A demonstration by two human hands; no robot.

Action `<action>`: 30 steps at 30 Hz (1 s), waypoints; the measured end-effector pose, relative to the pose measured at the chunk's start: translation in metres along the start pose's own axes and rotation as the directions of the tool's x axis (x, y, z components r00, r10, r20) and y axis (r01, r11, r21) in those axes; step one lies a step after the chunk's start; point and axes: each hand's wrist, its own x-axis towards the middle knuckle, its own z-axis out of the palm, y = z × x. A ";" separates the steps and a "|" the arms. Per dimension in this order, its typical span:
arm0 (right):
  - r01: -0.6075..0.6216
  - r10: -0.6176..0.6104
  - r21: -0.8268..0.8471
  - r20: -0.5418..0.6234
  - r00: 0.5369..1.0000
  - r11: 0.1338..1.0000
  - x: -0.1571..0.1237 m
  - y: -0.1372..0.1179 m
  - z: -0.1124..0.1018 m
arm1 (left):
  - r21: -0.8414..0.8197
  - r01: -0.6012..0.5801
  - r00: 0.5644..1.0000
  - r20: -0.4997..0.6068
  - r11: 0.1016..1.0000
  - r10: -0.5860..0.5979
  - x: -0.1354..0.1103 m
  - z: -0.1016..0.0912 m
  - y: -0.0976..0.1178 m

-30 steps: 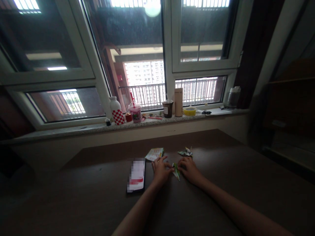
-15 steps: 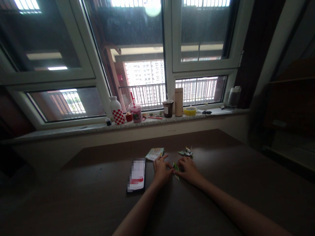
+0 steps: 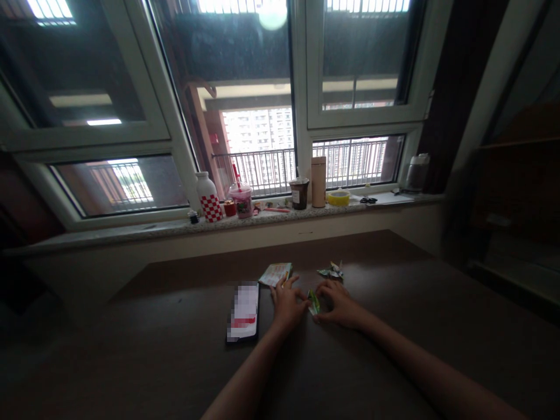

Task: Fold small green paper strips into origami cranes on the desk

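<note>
Left hand [image 3: 287, 305] and right hand [image 3: 343, 305] meet at a green paper [image 3: 313, 303]

The left hand's grip is closed on the near-left edge of the green paper, thumb and forefinger together, while its other fingers spread forward. The right hand's grip curves around the opposite side, thumb at the paper's lower end; whether it pinches the paper cannot be told. The small folded piece sits between the two hands, over the table [image 3: 385, 373].

Just beyond the right hand lies a crumpled-looking folded paper [image 3: 334, 270]. A flat printed paper [image 3: 275, 273] lies at the left hand's fingertips, and a phone [image 3: 243, 312] rests to the left of that hand, its screen lit and blurred.

Past the table, the windowsill [image 3: 144, 232] carries a red-checked white bottle [image 3: 210, 201], a pink drink cup [image 3: 242, 202], a dark cup [image 3: 299, 195], a tan flask [image 3: 318, 182], a yellow roll of tape [image 3: 338, 199] and black scissors [image 3: 368, 200].
</note>
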 end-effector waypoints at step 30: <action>0.105 -0.003 0.346 -0.284 0.959 0.932 0.020 0.010 0.011 | -0.048 -0.056 0.998 0.002 0.997 0.056 -0.002 -0.002 0.005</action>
